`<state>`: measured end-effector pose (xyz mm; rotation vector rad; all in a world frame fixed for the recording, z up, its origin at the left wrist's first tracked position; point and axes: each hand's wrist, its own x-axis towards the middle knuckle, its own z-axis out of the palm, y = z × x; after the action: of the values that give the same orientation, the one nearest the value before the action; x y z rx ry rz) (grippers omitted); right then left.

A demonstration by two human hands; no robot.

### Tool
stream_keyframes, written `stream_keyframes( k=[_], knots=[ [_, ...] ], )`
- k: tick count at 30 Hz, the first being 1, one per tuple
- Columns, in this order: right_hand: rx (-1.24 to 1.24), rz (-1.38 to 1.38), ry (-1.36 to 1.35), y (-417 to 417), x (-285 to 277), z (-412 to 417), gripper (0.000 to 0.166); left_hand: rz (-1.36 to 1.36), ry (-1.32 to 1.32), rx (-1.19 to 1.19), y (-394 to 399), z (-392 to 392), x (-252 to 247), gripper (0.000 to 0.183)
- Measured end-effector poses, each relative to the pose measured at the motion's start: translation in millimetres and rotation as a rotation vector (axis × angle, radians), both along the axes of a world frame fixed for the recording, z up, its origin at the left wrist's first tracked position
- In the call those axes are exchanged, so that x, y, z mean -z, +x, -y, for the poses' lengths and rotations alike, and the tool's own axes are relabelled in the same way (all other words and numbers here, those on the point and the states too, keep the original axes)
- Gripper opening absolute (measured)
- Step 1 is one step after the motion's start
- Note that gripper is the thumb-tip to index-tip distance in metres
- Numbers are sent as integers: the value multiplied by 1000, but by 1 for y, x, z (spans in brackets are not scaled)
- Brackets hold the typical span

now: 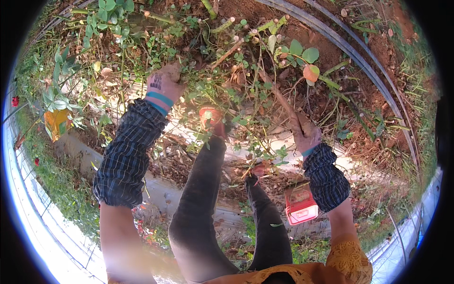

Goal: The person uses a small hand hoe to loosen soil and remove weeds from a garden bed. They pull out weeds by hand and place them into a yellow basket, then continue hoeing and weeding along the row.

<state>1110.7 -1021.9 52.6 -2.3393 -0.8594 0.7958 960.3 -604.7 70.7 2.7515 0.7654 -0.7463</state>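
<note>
My right hand (307, 134), in a soiled glove, is closed around a brown wooden stick or tool handle (280, 96). The stick slants up and left into the leaves, where its far end is hidden. At the left, my left hand (165, 82), in a glove with dark printing, reaches among low green weeds (198, 83). Its fingers are curled and partly hidden, so I cannot tell whether they grip any stems. Thick green cut stems (262, 28) with pale ends rise from the soil just beyond my hands.
Dark hoses (330, 30) curve across the upper right. A red plastic container (301, 207) lies beside my right leg. Pale sheeting (166, 193) and dry leaves cover the ground around my feet. A leafy shoot (58, 96) stands at left near a yellow sheet-like piece (56, 124).
</note>
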Motion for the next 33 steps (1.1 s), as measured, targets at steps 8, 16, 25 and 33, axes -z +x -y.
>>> stream_keyframes(
  k=[8, 16, 25, 33],
  knots=[
    [100, -263, 4, -1, 12, -18, 32, -48, -14, -11, 66, 10, 11, 46],
    [41, -89, 6, -3, 20, -18, 31, -2, -63, -23, 100, 20, -1, 42],
    [29, -168, -118, -5, 16, -3, 35, 10, 21, 19, 107, 30, -11, 48],
    [221, -268, -304, -34, -46, 57, 35, 28, -31, -167, 96, 29, 1, 54]
  ],
)
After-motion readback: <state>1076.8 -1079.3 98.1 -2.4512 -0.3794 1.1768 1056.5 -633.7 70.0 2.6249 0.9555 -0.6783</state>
